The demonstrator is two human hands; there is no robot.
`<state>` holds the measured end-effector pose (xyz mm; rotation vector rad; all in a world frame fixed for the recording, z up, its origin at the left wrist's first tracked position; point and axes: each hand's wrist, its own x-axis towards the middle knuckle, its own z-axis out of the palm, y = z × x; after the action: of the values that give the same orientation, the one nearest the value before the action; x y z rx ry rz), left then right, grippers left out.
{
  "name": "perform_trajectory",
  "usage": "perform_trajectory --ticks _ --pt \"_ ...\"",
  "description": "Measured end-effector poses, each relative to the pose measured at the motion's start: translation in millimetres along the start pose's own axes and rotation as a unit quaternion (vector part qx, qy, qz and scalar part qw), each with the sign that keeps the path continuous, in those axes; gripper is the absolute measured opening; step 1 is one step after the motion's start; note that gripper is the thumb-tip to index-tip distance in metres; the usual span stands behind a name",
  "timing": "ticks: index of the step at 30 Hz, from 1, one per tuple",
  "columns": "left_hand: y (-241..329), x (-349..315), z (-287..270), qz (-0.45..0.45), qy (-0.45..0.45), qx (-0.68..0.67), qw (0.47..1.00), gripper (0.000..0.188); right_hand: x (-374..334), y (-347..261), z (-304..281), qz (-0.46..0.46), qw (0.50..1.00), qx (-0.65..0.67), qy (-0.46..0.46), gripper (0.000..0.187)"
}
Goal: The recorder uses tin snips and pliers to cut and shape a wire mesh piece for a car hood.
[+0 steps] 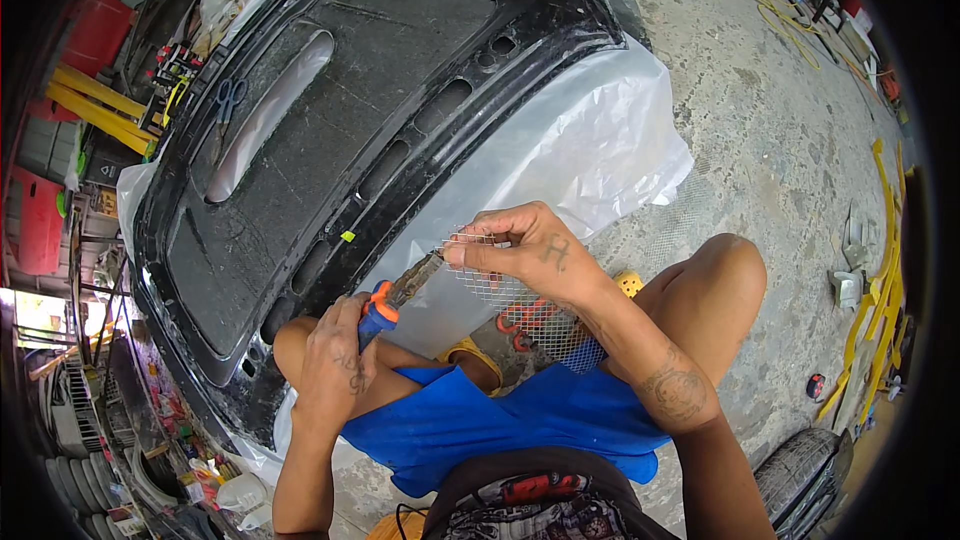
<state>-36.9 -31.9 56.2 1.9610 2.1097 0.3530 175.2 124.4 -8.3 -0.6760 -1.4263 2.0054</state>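
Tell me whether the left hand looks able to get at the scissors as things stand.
Probably not: the left hand is wrapped around a tool, and the scissors lie well up the black panel, likely beyond its reach from here. Nothing appears to cover them, though.

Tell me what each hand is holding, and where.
Left hand: the hand tool, by its blue-and-orange handle. Right hand: the wire mesh, pinched near its upper end.

Bright, even light — vignetted to black at the rim.
Pale glare is thrown by the plastic sheet [615,135]; a gap [55,308] at far left is blown out. The wire mesh [530,308] is rendered sharply, the concrete floor [775,120] only softly shadowed — outer edges are bowed.
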Motion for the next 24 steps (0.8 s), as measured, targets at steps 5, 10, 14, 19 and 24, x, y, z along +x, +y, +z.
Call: perform_trajectory --ticks 5,10,14,19,24 --pt "-3.6 0.4 1.2 0.011 -0.001 -0.013 1.0 0.04 -1.0 -0.4 -0.8 -0.006 1.0 0.014 -0.008 0.026" --pt "0.1 1.2 -2.8 -0.008 -0.019 -0.027 0.999 0.039 -4.5 -13.3 3.8 0.008 1.0 0.003 -0.003 0.022" --pt "3.5 3.8 -3.3 -0.009 -0.021 -0.034 0.999 0.038 -6.8 -14.7 -0.7 0.002 1.0 -0.009 -0.004 0.023" --pt "-2.4 3.3 -1.4 0.011 -0.015 -0.016 1.0 0.036 -7.7 -14.2 2.1 -0.01 1.0 0.004 -0.008 0.022" --pt "-1.0 8.4 -0.7 0.035 0.023 0.011 0.999 0.032 -10.8 -16.5 3.3 -0.014 0.999 0.033 0.002 0.022"
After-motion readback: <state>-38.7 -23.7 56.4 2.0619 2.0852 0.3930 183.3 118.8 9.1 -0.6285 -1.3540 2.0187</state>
